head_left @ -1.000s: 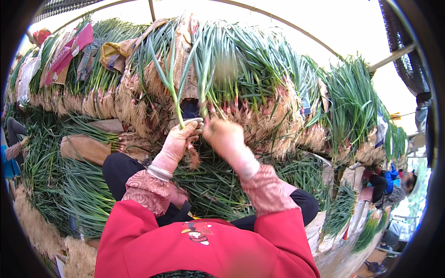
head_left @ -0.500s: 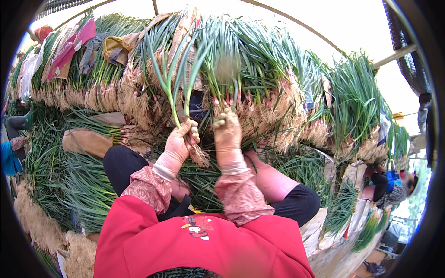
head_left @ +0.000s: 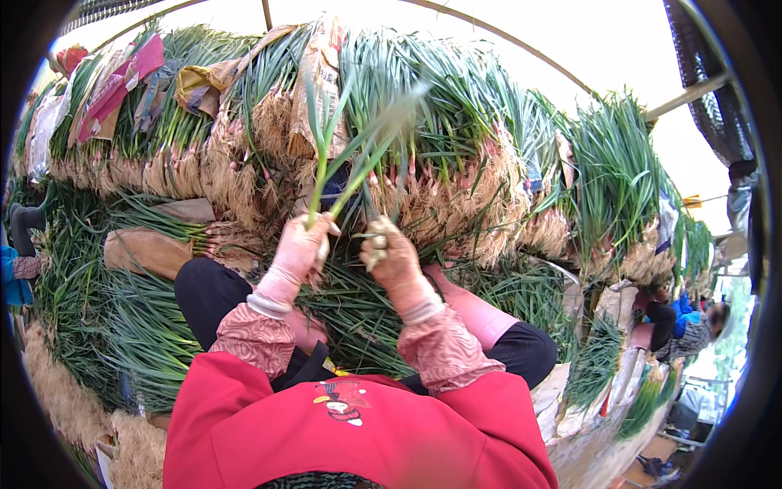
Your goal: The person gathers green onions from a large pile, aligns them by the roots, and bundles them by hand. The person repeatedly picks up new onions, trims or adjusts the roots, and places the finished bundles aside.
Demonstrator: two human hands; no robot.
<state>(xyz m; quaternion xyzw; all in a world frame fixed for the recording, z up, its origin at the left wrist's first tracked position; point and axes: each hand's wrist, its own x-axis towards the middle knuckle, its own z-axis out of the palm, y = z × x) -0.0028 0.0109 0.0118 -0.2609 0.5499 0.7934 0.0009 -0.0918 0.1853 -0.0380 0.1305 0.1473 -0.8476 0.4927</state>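
Pinched in my left hand (head_left: 300, 244) are a couple of green garlic plants (head_left: 322, 173), held near the base, their leaves pointing up and away. The roots below the fingers are mostly hidden by the hand. Just to its right, apart from it, my right hand (head_left: 395, 257) is closed with its fingers curled inward. A pale, blurred long shape (head_left: 399, 116) rises above that hand; whether the hand grips it, and what it is, I cannot make out. Beyond both hands stands a long bank of green garlic (head_left: 456, 98) with pinkish bases and tan roots facing me.
Loose garlic greens (head_left: 350, 314) lie between my knees. At the left are a brown paper-wrapped bundle (head_left: 151, 251) and more greens (head_left: 151, 334). Cardboard and a pink sheet (head_left: 122, 85) rest on the bank. Another person (head_left: 688, 326) sits far right; a blue sleeve (head_left: 16, 277) shows far left.
My left hand has moved slightly left and turned, so the plants now lean right. The right hand has shifted a little downward and left, its wrist bent inward.
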